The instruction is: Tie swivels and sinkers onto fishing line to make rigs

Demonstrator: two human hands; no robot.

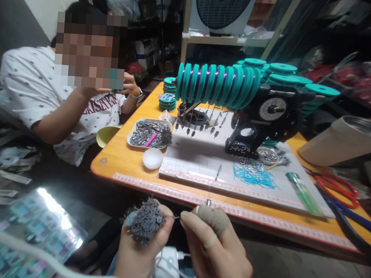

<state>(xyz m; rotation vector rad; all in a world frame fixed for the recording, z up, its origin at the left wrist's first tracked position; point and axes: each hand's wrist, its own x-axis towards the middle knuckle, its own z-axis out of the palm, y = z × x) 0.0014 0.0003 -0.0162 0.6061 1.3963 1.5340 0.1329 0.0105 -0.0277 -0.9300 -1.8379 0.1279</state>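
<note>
The left hand (151, 244) grasps a bundle of small grey pieces (144, 221), which sits inside its curled fingers, heads upward. The right hand (221, 245) is just beside, on the right of this bundle; its fingertips pinch a thin piece (176, 217), too small to recognise, near the left thumb. Both hands are in front of the table (108, 157), below its near edge.

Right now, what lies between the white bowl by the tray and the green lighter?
The head view shows a small dark piece, then a pile of blue strips, both lying on the board.
</note>
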